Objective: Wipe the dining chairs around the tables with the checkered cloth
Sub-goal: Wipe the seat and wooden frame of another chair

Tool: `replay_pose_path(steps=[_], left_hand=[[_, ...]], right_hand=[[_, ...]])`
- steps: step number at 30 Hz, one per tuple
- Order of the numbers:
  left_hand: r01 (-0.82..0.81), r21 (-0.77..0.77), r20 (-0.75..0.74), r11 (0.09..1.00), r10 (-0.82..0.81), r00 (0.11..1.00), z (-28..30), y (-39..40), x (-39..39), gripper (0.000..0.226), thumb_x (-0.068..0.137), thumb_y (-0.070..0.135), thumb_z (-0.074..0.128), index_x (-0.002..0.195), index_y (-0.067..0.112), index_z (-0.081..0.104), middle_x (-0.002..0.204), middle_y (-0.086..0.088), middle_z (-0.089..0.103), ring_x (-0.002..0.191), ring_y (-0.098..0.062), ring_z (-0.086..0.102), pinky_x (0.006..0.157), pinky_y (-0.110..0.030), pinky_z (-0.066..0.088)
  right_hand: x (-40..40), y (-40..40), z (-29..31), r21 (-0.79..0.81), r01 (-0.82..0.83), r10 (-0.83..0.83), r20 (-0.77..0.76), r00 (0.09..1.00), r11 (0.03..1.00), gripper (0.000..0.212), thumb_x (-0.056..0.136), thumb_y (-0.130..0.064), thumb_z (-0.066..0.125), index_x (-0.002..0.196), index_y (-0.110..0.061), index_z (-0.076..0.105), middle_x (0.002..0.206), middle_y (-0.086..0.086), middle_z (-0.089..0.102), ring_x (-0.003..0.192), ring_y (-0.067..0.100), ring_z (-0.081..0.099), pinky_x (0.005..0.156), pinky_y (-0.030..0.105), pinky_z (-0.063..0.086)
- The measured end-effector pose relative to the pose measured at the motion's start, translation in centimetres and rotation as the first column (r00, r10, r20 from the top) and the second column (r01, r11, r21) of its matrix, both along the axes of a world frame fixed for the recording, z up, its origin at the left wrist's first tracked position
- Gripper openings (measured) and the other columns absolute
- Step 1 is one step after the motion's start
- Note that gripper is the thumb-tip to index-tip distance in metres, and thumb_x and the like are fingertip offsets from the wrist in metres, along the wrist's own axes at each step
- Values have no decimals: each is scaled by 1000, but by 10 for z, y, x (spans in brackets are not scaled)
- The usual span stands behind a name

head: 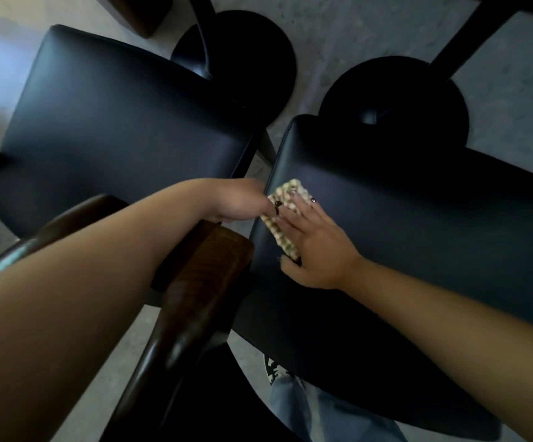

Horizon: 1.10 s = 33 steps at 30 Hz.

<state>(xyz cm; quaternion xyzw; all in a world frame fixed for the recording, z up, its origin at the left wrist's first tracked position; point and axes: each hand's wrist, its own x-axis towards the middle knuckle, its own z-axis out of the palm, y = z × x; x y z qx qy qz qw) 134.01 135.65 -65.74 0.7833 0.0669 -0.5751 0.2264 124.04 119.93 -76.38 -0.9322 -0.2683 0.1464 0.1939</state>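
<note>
The folded beige checkered cloth (285, 192) lies on the left edge of the right chair's black seat (418, 237). My right hand (317, 250) rests flat on the cloth with its fingers straight, covering the cloth's right half. My left hand (236, 199) reaches over from the left, its thumb and curled fingers pinching the cloth's left edge. To the left stands a second chair with a black seat (115, 122). My left forearm crosses that chair's brown wooden backrest (201, 282).
Two round black table bases (236, 55) (395, 97) with dark posts stand on the grey floor beyond the seats. A narrow gap separates the two chairs. My jeans leg (322, 409) and shoe (274, 371) show below the right seat.
</note>
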Motion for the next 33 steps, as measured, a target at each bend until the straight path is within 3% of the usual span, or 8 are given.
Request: replay_pose_path(steps=[4, 9, 13, 16, 20, 26, 28, 33], left_hand=[[-17, -76, -43, 997, 13, 999, 1, -1, 1, 20, 96, 19, 53, 115, 18, 48, 105, -4, 37, 80, -12, 30, 65, -29, 26], [-97, -112, -32, 989, 94, 995, -3, 1, 1, 13, 95, 18, 53, 107, 24, 53, 109, -1, 51, 98, -15, 42, 78, -27, 36], [-57, -95, -21, 994, 55, 998, -8, 1, 2, 40, 97, 20, 51, 135, 9, 44, 109, -6, 42, 100, -19, 35, 81, -34, 29], [-64, -88, -13, 994, 63, 998, -13, 4, 4, 47, 98, 21, 52, 141, 5, 41, 117, -4, 46, 104, -18, 39, 82, -31, 33], [-99, -108, 6, 989, 101, 995, -18, 4, 4, 54, 97, 24, 55, 147, 10, 37, 143, -1, 46, 128, -19, 43, 92, -28, 34], [-114, -122, -15, 986, 114, 993, -14, 2, 2, 47, 94, 27, 58, 139, 17, 48, 148, 3, 43, 138, -16, 35, 100, -32, 33], [-149, -123, -20, 981, 148, 989, -15, 3, 1, 44, 94, 26, 59, 136, 15, 50, 147, 2, 44, 138, -15, 34, 104, -32, 32], [-181, -117, -74, 977, 173, 982, -17, 7, -1, 49, 95, 29, 58, 142, 19, 45, 153, 8, 37, 143, -13, 27, 103, -31, 29]], right_hand=[[24, 12, 1, 15, 150, -150, 25, 988, 989, 52, 92, -35, 47, 133, -5, 52, 145, 10, 44, 144, 36, 18, 117, 45, 8], [24, 7, -19, -50, 27, -17, 186, 982, 998, 55, 84, -14, 60, 136, 1, 47, 143, 20, 43, 136, 48, 27, 113, 59, 20], [70, -8, -25, 24, 34, -37, 185, 982, 999, 58, 79, 4, 54, 136, 3, 46, 142, 23, 44, 135, 47, 32, 113, 55, 24], [127, -26, -27, -74, 341, -321, 199, 926, 937, 64, 80, -3, 44, 143, -7, 38, 151, 17, 32, 142, 39, 19, 119, 45, 10], [155, -30, -28, -47, 636, -627, 127, 769, 770, 50, 82, -8, 43, 132, -4, 50, 139, 17, 46, 135, 34, 32, 116, 35, 14], [40, 13, -20, 134, 283, -306, 202, 930, 950, 45, 81, 12, 53, 125, 16, 48, 128, 38, 48, 123, 50, 45, 103, 62, 35], [-26, 35, -21, 62, 49, -62, 239, 969, 997, 41, 89, 2, 45, 129, 12, 47, 129, 34, 50, 122, 48, 47, 102, 55, 40], [-130, 36, -33, -94, -436, 446, 160, 881, 895, 45, 92, -12, 36, 133, -4, 53, 141, 17, 47, 135, 40, 35, 114, 49, 25]])
